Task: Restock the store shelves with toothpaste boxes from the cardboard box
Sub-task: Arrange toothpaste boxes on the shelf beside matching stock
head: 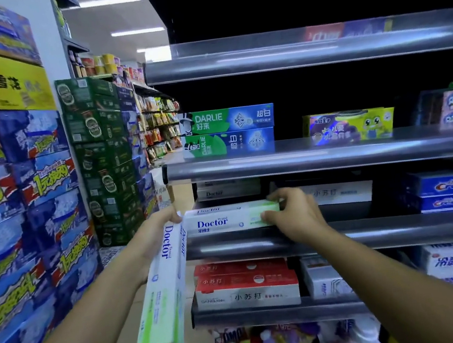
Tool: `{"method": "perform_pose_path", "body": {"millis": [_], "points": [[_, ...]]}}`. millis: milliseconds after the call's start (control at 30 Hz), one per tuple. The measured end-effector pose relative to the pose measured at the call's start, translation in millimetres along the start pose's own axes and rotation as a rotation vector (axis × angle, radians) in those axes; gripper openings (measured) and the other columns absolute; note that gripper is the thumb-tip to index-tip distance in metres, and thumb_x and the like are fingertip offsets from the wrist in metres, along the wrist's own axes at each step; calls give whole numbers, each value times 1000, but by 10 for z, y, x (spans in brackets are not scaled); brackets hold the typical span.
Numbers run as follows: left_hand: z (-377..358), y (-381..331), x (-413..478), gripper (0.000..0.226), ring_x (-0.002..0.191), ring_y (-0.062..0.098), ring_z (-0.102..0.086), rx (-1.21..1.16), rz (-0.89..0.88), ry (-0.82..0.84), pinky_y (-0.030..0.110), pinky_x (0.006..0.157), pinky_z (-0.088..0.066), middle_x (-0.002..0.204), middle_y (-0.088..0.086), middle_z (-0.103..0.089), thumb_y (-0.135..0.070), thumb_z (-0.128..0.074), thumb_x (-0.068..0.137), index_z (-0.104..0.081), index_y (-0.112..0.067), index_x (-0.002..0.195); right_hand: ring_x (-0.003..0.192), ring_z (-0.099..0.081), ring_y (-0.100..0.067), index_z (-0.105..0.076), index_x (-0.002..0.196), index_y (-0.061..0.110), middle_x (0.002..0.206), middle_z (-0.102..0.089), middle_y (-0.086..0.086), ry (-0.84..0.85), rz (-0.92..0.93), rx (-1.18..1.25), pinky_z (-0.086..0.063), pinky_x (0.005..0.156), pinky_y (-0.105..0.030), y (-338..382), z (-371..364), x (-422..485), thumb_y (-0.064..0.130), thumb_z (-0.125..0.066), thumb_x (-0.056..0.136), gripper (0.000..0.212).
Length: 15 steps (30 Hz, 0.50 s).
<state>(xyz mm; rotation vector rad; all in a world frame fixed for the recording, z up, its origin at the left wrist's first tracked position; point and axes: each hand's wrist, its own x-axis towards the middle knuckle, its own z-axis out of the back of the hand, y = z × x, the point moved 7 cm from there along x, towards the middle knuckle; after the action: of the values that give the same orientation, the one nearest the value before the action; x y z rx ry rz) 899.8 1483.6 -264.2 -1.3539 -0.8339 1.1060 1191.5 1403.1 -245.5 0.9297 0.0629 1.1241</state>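
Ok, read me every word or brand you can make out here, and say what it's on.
"Doctor": tilted box in the left hand; level box the right hand holds at the shelf.
"DARLIE": two stacked green-blue boxes.
"Crest": blue boxes, right.
"小苏打": red-white boxes, lower shelf.
"雪花": yellow carton.
Blue cartons and green cartons: print too blurred.

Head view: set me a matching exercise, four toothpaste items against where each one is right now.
1 Crest boxes
2 Darlie boxes
3 Doctor toothpaste held in the left hand
4 Doctor box gripped by the right hand

A tilted end-down, resting on nothing
B lying level at the front edge of the hand-level shelf
C stacked, right end of the hand-level shelf
D stacked, left end of the next shelf up

Pairs: 1-C, 2-D, 3-A, 4-B
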Motion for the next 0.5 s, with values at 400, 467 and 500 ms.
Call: {"method": "perform_pose_path", "body": {"millis": [400, 467, 500], "points": [[107, 75, -73, 11, 42, 21, -51, -322, -117, -304, 24, 47, -43, 60, 8, -52, -21, -61, 82, -55, -13, 79, 98, -61, -16, -68, 118, 25, 98, -68, 9, -163, 224, -24, -47, 77, -32, 239, 127, -602, 43, -68, 91, 33], [114, 71, -79, 14, 49, 22, -49, -471, -151, -385, 30, 57, -41, 64, 6, -49, -22, -61, 81, -50, -16, 74, 77, -63, -5, -71, 92, 30, 78, -68, 12, -54, 195, 193, -51, 65, -31, 314, 54, -809, 60, -65, 85, 32], [110, 81, -74, 15, 52, 23, -48, -550, -151, -415, 32, 61, -41, 66, 5, -48, -23, -61, 80, -49, -17, 73, 72, -65, -6, -71, 87, 30, 76, -69, 10, 47, 162, 280, -53, 62, -32, 350, -24, -907, 70, -63, 80, 41]]}}
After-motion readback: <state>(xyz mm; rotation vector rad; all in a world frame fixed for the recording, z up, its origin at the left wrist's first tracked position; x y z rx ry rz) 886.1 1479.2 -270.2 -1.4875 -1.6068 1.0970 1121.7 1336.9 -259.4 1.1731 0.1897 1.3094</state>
